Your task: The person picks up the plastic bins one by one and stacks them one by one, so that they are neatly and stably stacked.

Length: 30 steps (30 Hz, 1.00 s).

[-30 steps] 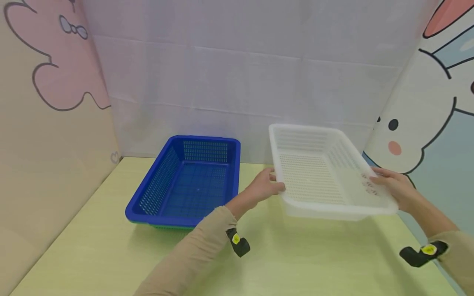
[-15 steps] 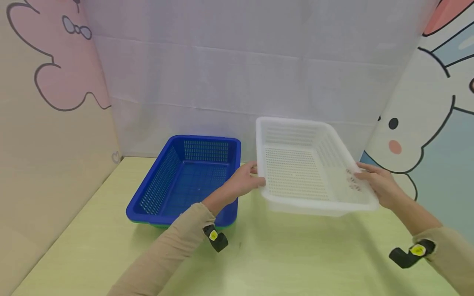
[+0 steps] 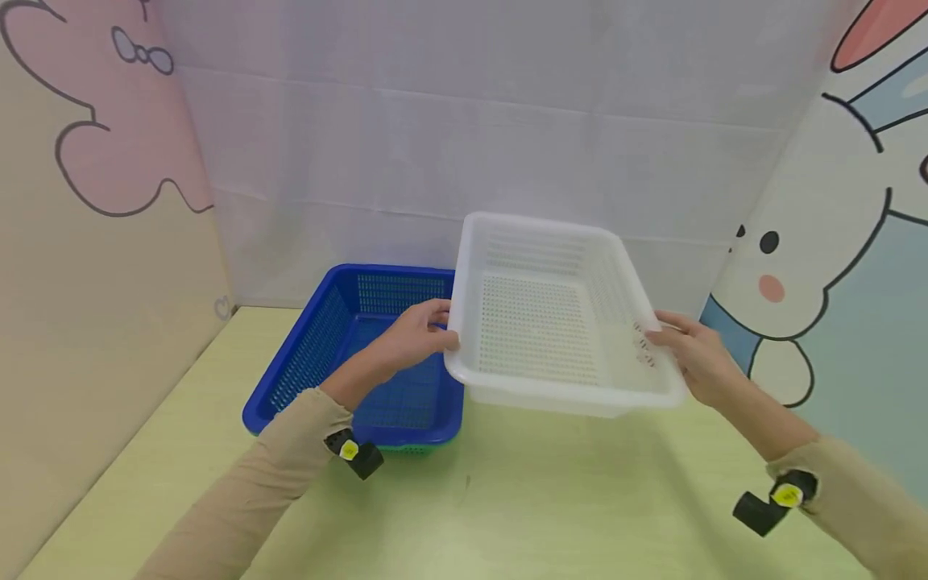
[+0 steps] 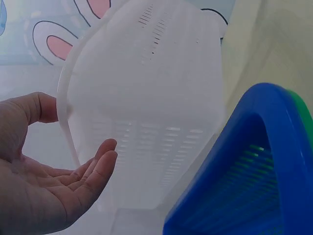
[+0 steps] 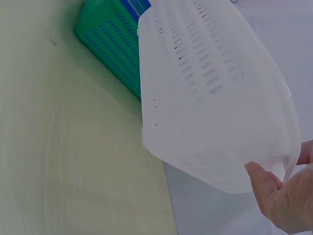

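Hanging above the table point(image 3: 507, 515), tilted, the white basket point(image 3: 540, 322) is translucent plastic with rows of small holes; left hand point(image 3: 409, 338) and right hand point(image 3: 689, 362) grip its opposite rims; its left edge overlaps the blue basket point(image 3: 326, 362).

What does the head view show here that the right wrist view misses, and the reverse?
Only the head view shows the left hand gripping the white basket's left rim, the blue basket's inside, and the cartoon wall panels. Only the right wrist view shows the white basket's underside lifted off the table, and plainly shows the green basket nested under the blue one. Both show the right hand gripping the white basket's right rim.
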{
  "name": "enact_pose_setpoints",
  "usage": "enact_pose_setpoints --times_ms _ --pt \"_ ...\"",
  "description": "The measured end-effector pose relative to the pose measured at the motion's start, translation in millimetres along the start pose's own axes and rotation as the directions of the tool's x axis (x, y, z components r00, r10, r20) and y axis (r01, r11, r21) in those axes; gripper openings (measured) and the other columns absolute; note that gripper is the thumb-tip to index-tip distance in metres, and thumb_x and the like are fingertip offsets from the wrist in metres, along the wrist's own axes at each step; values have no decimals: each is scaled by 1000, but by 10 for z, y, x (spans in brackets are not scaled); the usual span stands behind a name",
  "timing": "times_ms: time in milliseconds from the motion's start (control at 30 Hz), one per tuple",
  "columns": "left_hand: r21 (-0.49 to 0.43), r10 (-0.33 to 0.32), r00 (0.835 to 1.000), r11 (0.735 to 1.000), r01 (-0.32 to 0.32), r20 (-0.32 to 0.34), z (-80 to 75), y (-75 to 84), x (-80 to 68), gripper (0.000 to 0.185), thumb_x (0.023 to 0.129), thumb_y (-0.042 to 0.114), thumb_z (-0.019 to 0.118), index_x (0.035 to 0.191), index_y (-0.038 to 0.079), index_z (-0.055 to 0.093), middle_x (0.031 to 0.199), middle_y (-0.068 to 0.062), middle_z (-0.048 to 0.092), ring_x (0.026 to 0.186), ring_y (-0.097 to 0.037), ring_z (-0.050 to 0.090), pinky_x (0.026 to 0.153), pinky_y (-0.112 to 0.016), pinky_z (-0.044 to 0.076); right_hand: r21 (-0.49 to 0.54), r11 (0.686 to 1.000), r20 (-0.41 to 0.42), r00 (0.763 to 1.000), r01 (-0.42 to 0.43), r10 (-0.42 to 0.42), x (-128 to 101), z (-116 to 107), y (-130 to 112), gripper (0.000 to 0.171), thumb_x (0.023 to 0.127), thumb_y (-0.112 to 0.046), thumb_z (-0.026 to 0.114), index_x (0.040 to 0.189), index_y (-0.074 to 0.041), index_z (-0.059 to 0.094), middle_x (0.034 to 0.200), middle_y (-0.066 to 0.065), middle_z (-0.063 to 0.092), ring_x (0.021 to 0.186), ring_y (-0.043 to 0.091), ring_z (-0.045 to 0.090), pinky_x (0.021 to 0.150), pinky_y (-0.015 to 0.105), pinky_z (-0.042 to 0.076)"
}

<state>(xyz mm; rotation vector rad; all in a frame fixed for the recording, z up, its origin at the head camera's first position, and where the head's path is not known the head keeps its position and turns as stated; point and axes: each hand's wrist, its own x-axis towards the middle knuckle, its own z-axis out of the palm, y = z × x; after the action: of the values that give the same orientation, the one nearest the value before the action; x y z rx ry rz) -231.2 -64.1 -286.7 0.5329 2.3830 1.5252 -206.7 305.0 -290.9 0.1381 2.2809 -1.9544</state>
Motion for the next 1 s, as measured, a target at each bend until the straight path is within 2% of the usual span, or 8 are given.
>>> enact_pose_setpoints --times_ms 267,400,533,633,733,867,1000 --pt "68 5 999 998 -2 -46 -312 35 -161 59 80 11 53 136 6 36 127 -15 51 111 -30 51 96 -49 41 53 998 9 1000 19 -20 0 282 -167 73 89 -18 59 146 -6 16 93 -19 58 85 0 58 70 22 50" --pt "75 13 997 997 -7 -72 -432 -9 -208 58 82 10 52 137 5 35 129 -16 50 113 -32 49 98 -54 38 8 1000 -1 1000 11 -11 22 403 -254 70 89 -22 58 146 -9 19 105 -12 53 91 3 55 75 23 49" --pt "70 27 996 997 -21 -88 -531 -57 -248 59 82 9 51 138 5 33 132 -17 47 114 -34 48 99 -56 35 -32 999 -12 1000 2 -2 53 529 -326 67 91 -23 55 146 -10 19 128 4 44 101 10 50 92 37 44" --pt "68 35 994 997 -29 -102 -616 -72 -293 59 82 10 50 138 4 33 132 -18 47 115 -35 48 101 -58 31 -22 1000 -15 1000 5 -5 80 629 -369 65 91 -20 54 145 -9 20 135 10 38 104 14 47 100 44 37" --pt "72 56 993 996 -49 -107 -718 -73 -347 60 82 10 49 139 3 31 132 -20 47 115 -36 47 101 -59 30 8 1000 -12 1000 19 -19 111 721 -403 64 90 -16 54 144 -6 23 124 7 47 100 12 50 93 38 43" --pt "71 79 992 995 -72 -95 -859 -83 -416 60 83 10 46 140 2 29 131 -22 46 112 -36 49 101 -57 32 63 997 -11 999 31 -31 147 845 -449 62 88 -10 55 142 -4 26 103 -5 54 89 7 54 75 24 49" --pt "72 81 993 995 -74 -89 -1015 -110 -486 58 85 11 44 140 2 27 130 -22 46 109 -32 50 98 -52 37 97 995 -6 1000 25 -25 178 992 -484 59 88 -8 55 141 -4 29 105 -3 53 90 9 54 73 23 49"
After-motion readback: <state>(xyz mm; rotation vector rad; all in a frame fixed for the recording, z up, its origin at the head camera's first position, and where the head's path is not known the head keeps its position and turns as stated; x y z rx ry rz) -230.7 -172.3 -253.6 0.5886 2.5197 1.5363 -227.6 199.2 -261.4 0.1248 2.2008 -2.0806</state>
